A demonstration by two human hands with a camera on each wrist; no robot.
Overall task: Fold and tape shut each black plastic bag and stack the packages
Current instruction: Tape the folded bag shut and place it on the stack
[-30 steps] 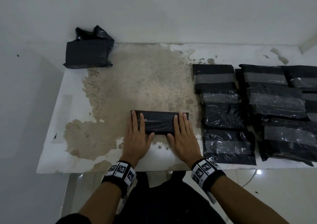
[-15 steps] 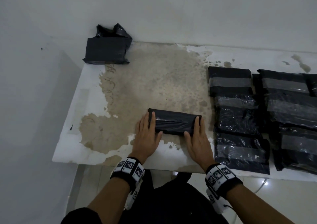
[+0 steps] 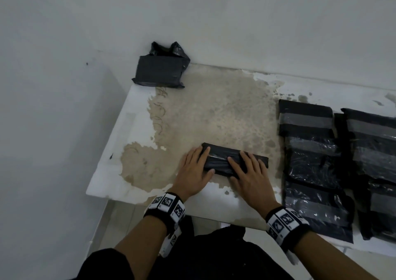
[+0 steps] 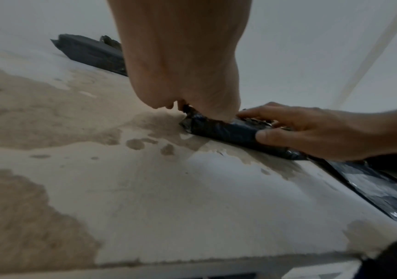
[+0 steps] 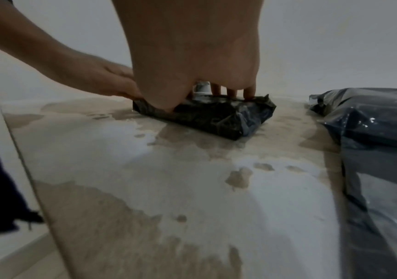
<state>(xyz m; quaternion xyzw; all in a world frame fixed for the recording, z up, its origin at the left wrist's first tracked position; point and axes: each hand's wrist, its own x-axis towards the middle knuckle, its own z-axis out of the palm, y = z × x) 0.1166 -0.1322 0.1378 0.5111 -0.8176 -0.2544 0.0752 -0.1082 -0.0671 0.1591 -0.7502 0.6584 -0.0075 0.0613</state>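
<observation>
the folded black plastic bag lies flat on the stained white bench, near its front edge and about midway between the left end and the rows of bags on the right. it is folded into a long narrow strip with its long side running left to right.

the left hand lies palm down over the strip's left end, fingers straight and close together across the top, thumb along the near edge. its grip is a flat press, nothing curled round the plastic. the right hand lies the same way over the right half, fingers spread and straight over the top, thumb against the near side; that grip too is wide and flat, pressing rather than closing. in the right wrist view the fingertips touch the top of the strip, whose crumpled right end sticks out past them.

a black taped package sits at the far left corner of the bench, against the wall, well apart from the hands. flat black bags with grey tape strips lie overlapping in a column just right of the right hand, and a second column lies beside that at the picture's edge.

both wrists wear black bands with black-and-white marker tiles.
</observation>
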